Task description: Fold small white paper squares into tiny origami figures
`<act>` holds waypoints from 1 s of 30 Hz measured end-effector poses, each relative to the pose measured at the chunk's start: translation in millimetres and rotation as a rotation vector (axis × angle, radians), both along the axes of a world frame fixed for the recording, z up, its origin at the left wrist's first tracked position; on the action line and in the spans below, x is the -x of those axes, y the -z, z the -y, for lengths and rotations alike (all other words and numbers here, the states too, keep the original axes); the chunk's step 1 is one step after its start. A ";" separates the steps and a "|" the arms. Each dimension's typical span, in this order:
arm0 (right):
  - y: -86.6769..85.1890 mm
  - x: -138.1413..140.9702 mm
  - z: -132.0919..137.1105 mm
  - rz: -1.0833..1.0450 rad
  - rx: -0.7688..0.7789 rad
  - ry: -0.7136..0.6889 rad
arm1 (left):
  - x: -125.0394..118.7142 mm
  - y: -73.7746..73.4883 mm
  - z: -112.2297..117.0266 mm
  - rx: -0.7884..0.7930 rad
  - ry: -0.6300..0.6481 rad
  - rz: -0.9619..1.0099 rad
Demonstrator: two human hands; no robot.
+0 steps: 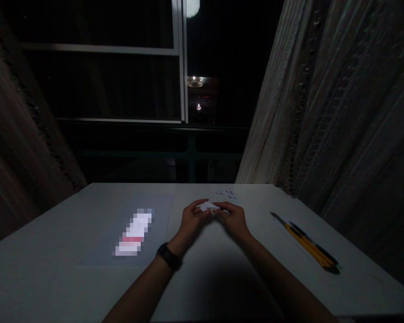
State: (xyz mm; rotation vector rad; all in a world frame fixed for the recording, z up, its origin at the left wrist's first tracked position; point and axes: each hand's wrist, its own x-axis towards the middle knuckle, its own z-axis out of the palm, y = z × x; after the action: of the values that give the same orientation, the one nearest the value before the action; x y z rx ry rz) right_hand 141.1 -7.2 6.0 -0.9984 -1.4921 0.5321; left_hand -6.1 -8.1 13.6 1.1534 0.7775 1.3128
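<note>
Both hands meet over the middle of a pale table (pixel 54 251) in dim light. My left hand (pixel 191 220), with a dark watch (pixel 169 256) on its wrist, and my right hand (pixel 234 218) pinch a small white piece of paper (pixel 208 206) between their fingertips, just above the tabletop. Fingers of both hands are curled around the paper's edges. A few tiny paper scraps (pixel 227 194) lie on the table just beyond the hands.
A yellow utility knife (pixel 305 244) and a dark pen (pixel 314 246) lie side by side at the right. A grey sheet or mat (pixel 161 211) lies at the left. Curtains hang on both sides, and a dark window (pixel 121 80) is behind.
</note>
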 end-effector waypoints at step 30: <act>8.5 -0.1 -1.8 0.071 0.051 0.075 | -11.7 11.3 -8.6 -0.121 -0.144 -0.211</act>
State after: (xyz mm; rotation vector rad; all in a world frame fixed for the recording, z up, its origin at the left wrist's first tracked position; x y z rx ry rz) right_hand 141.2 -5.4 -2.5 -1.1186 -1.5044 0.4875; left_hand 5.6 0.5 2.3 1.3686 0.9598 1.3865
